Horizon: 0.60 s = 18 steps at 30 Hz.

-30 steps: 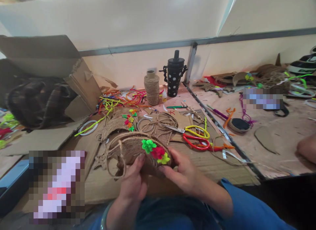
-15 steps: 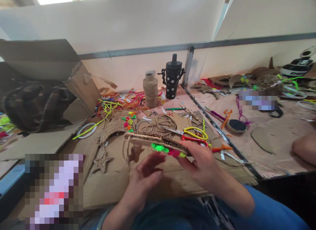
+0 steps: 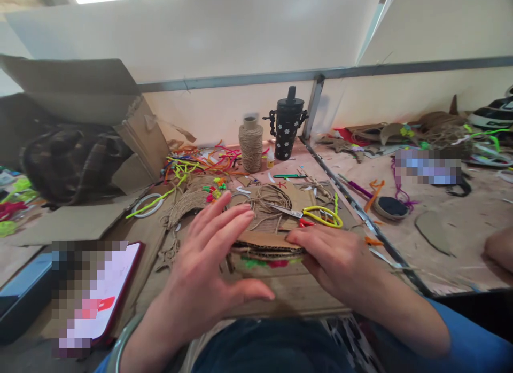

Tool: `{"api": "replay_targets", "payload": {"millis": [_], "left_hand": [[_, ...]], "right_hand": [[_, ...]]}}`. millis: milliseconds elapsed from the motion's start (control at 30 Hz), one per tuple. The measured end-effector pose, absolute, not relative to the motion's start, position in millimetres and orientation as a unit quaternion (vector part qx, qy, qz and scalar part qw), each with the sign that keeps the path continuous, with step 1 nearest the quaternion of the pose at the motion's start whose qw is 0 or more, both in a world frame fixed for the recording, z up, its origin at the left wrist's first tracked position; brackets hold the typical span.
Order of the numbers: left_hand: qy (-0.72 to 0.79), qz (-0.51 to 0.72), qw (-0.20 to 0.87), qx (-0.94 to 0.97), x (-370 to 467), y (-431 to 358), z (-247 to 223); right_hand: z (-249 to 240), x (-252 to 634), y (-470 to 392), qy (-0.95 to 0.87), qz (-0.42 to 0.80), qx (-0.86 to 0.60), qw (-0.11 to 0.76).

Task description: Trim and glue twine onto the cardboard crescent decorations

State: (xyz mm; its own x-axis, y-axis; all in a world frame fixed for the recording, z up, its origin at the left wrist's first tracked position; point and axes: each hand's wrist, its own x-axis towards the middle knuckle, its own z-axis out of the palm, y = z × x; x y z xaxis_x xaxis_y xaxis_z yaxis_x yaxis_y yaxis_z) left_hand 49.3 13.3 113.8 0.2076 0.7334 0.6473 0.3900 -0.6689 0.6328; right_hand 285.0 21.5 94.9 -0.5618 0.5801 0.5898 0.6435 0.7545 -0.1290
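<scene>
My right hand [image 3: 332, 255] grips the right end of a layered cardboard piece [image 3: 268, 242], thumb and fingers pressed round its edge. Green, pink and yellow fuzzy trim [image 3: 276, 263] shows along its underside. At the piece's left end my left hand [image 3: 212, 261] is spread, thumb apart from the fingers, and holds nothing. Behind the piece lie yellow-handled scissors [image 3: 323, 215], a red handle [image 3: 306, 223] partly hidden by my right hand, and loose twine [image 3: 276, 196]. A twine-covered crescent [image 3: 188, 204] with colourful trim is beyond my left hand.
A twine spool [image 3: 250, 148], small glue bottle [image 3: 270, 158] and black tumbler [image 3: 287, 130] stand at the back. An open cardboard box [image 3: 144, 143] holds a dark bag at left, with a phone [image 3: 120, 287] nearer. Another person's hand [image 3: 499, 250] rests at the right edge.
The cardboard piece has tilted, showing more of its flat upper face. My left hand has risen and spread wider, nearer the camera. The view has shifted slightly left.
</scene>
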Motion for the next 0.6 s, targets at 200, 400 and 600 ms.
{"api": "replay_targets", "payload": {"millis": [200, 400, 600], "left_hand": [[0.374, 0.355, 0.195, 0.835, 59.4, 17.9, 116.4], [0.398, 0.355, 0.28, 0.798, 70.3, 16.7, 115.2], [0.398, 0.374, 0.415, 0.727, 66.1, 16.8, 113.1]], "right_hand": [[104.2, 288.3, 16.9, -0.906, -0.125, -0.326, 0.24], [116.0, 285.3, 14.7, -0.904, -0.155, -0.316, 0.241], [116.6, 288.0, 14.4, -0.908, -0.075, -0.32, 0.26]]}}
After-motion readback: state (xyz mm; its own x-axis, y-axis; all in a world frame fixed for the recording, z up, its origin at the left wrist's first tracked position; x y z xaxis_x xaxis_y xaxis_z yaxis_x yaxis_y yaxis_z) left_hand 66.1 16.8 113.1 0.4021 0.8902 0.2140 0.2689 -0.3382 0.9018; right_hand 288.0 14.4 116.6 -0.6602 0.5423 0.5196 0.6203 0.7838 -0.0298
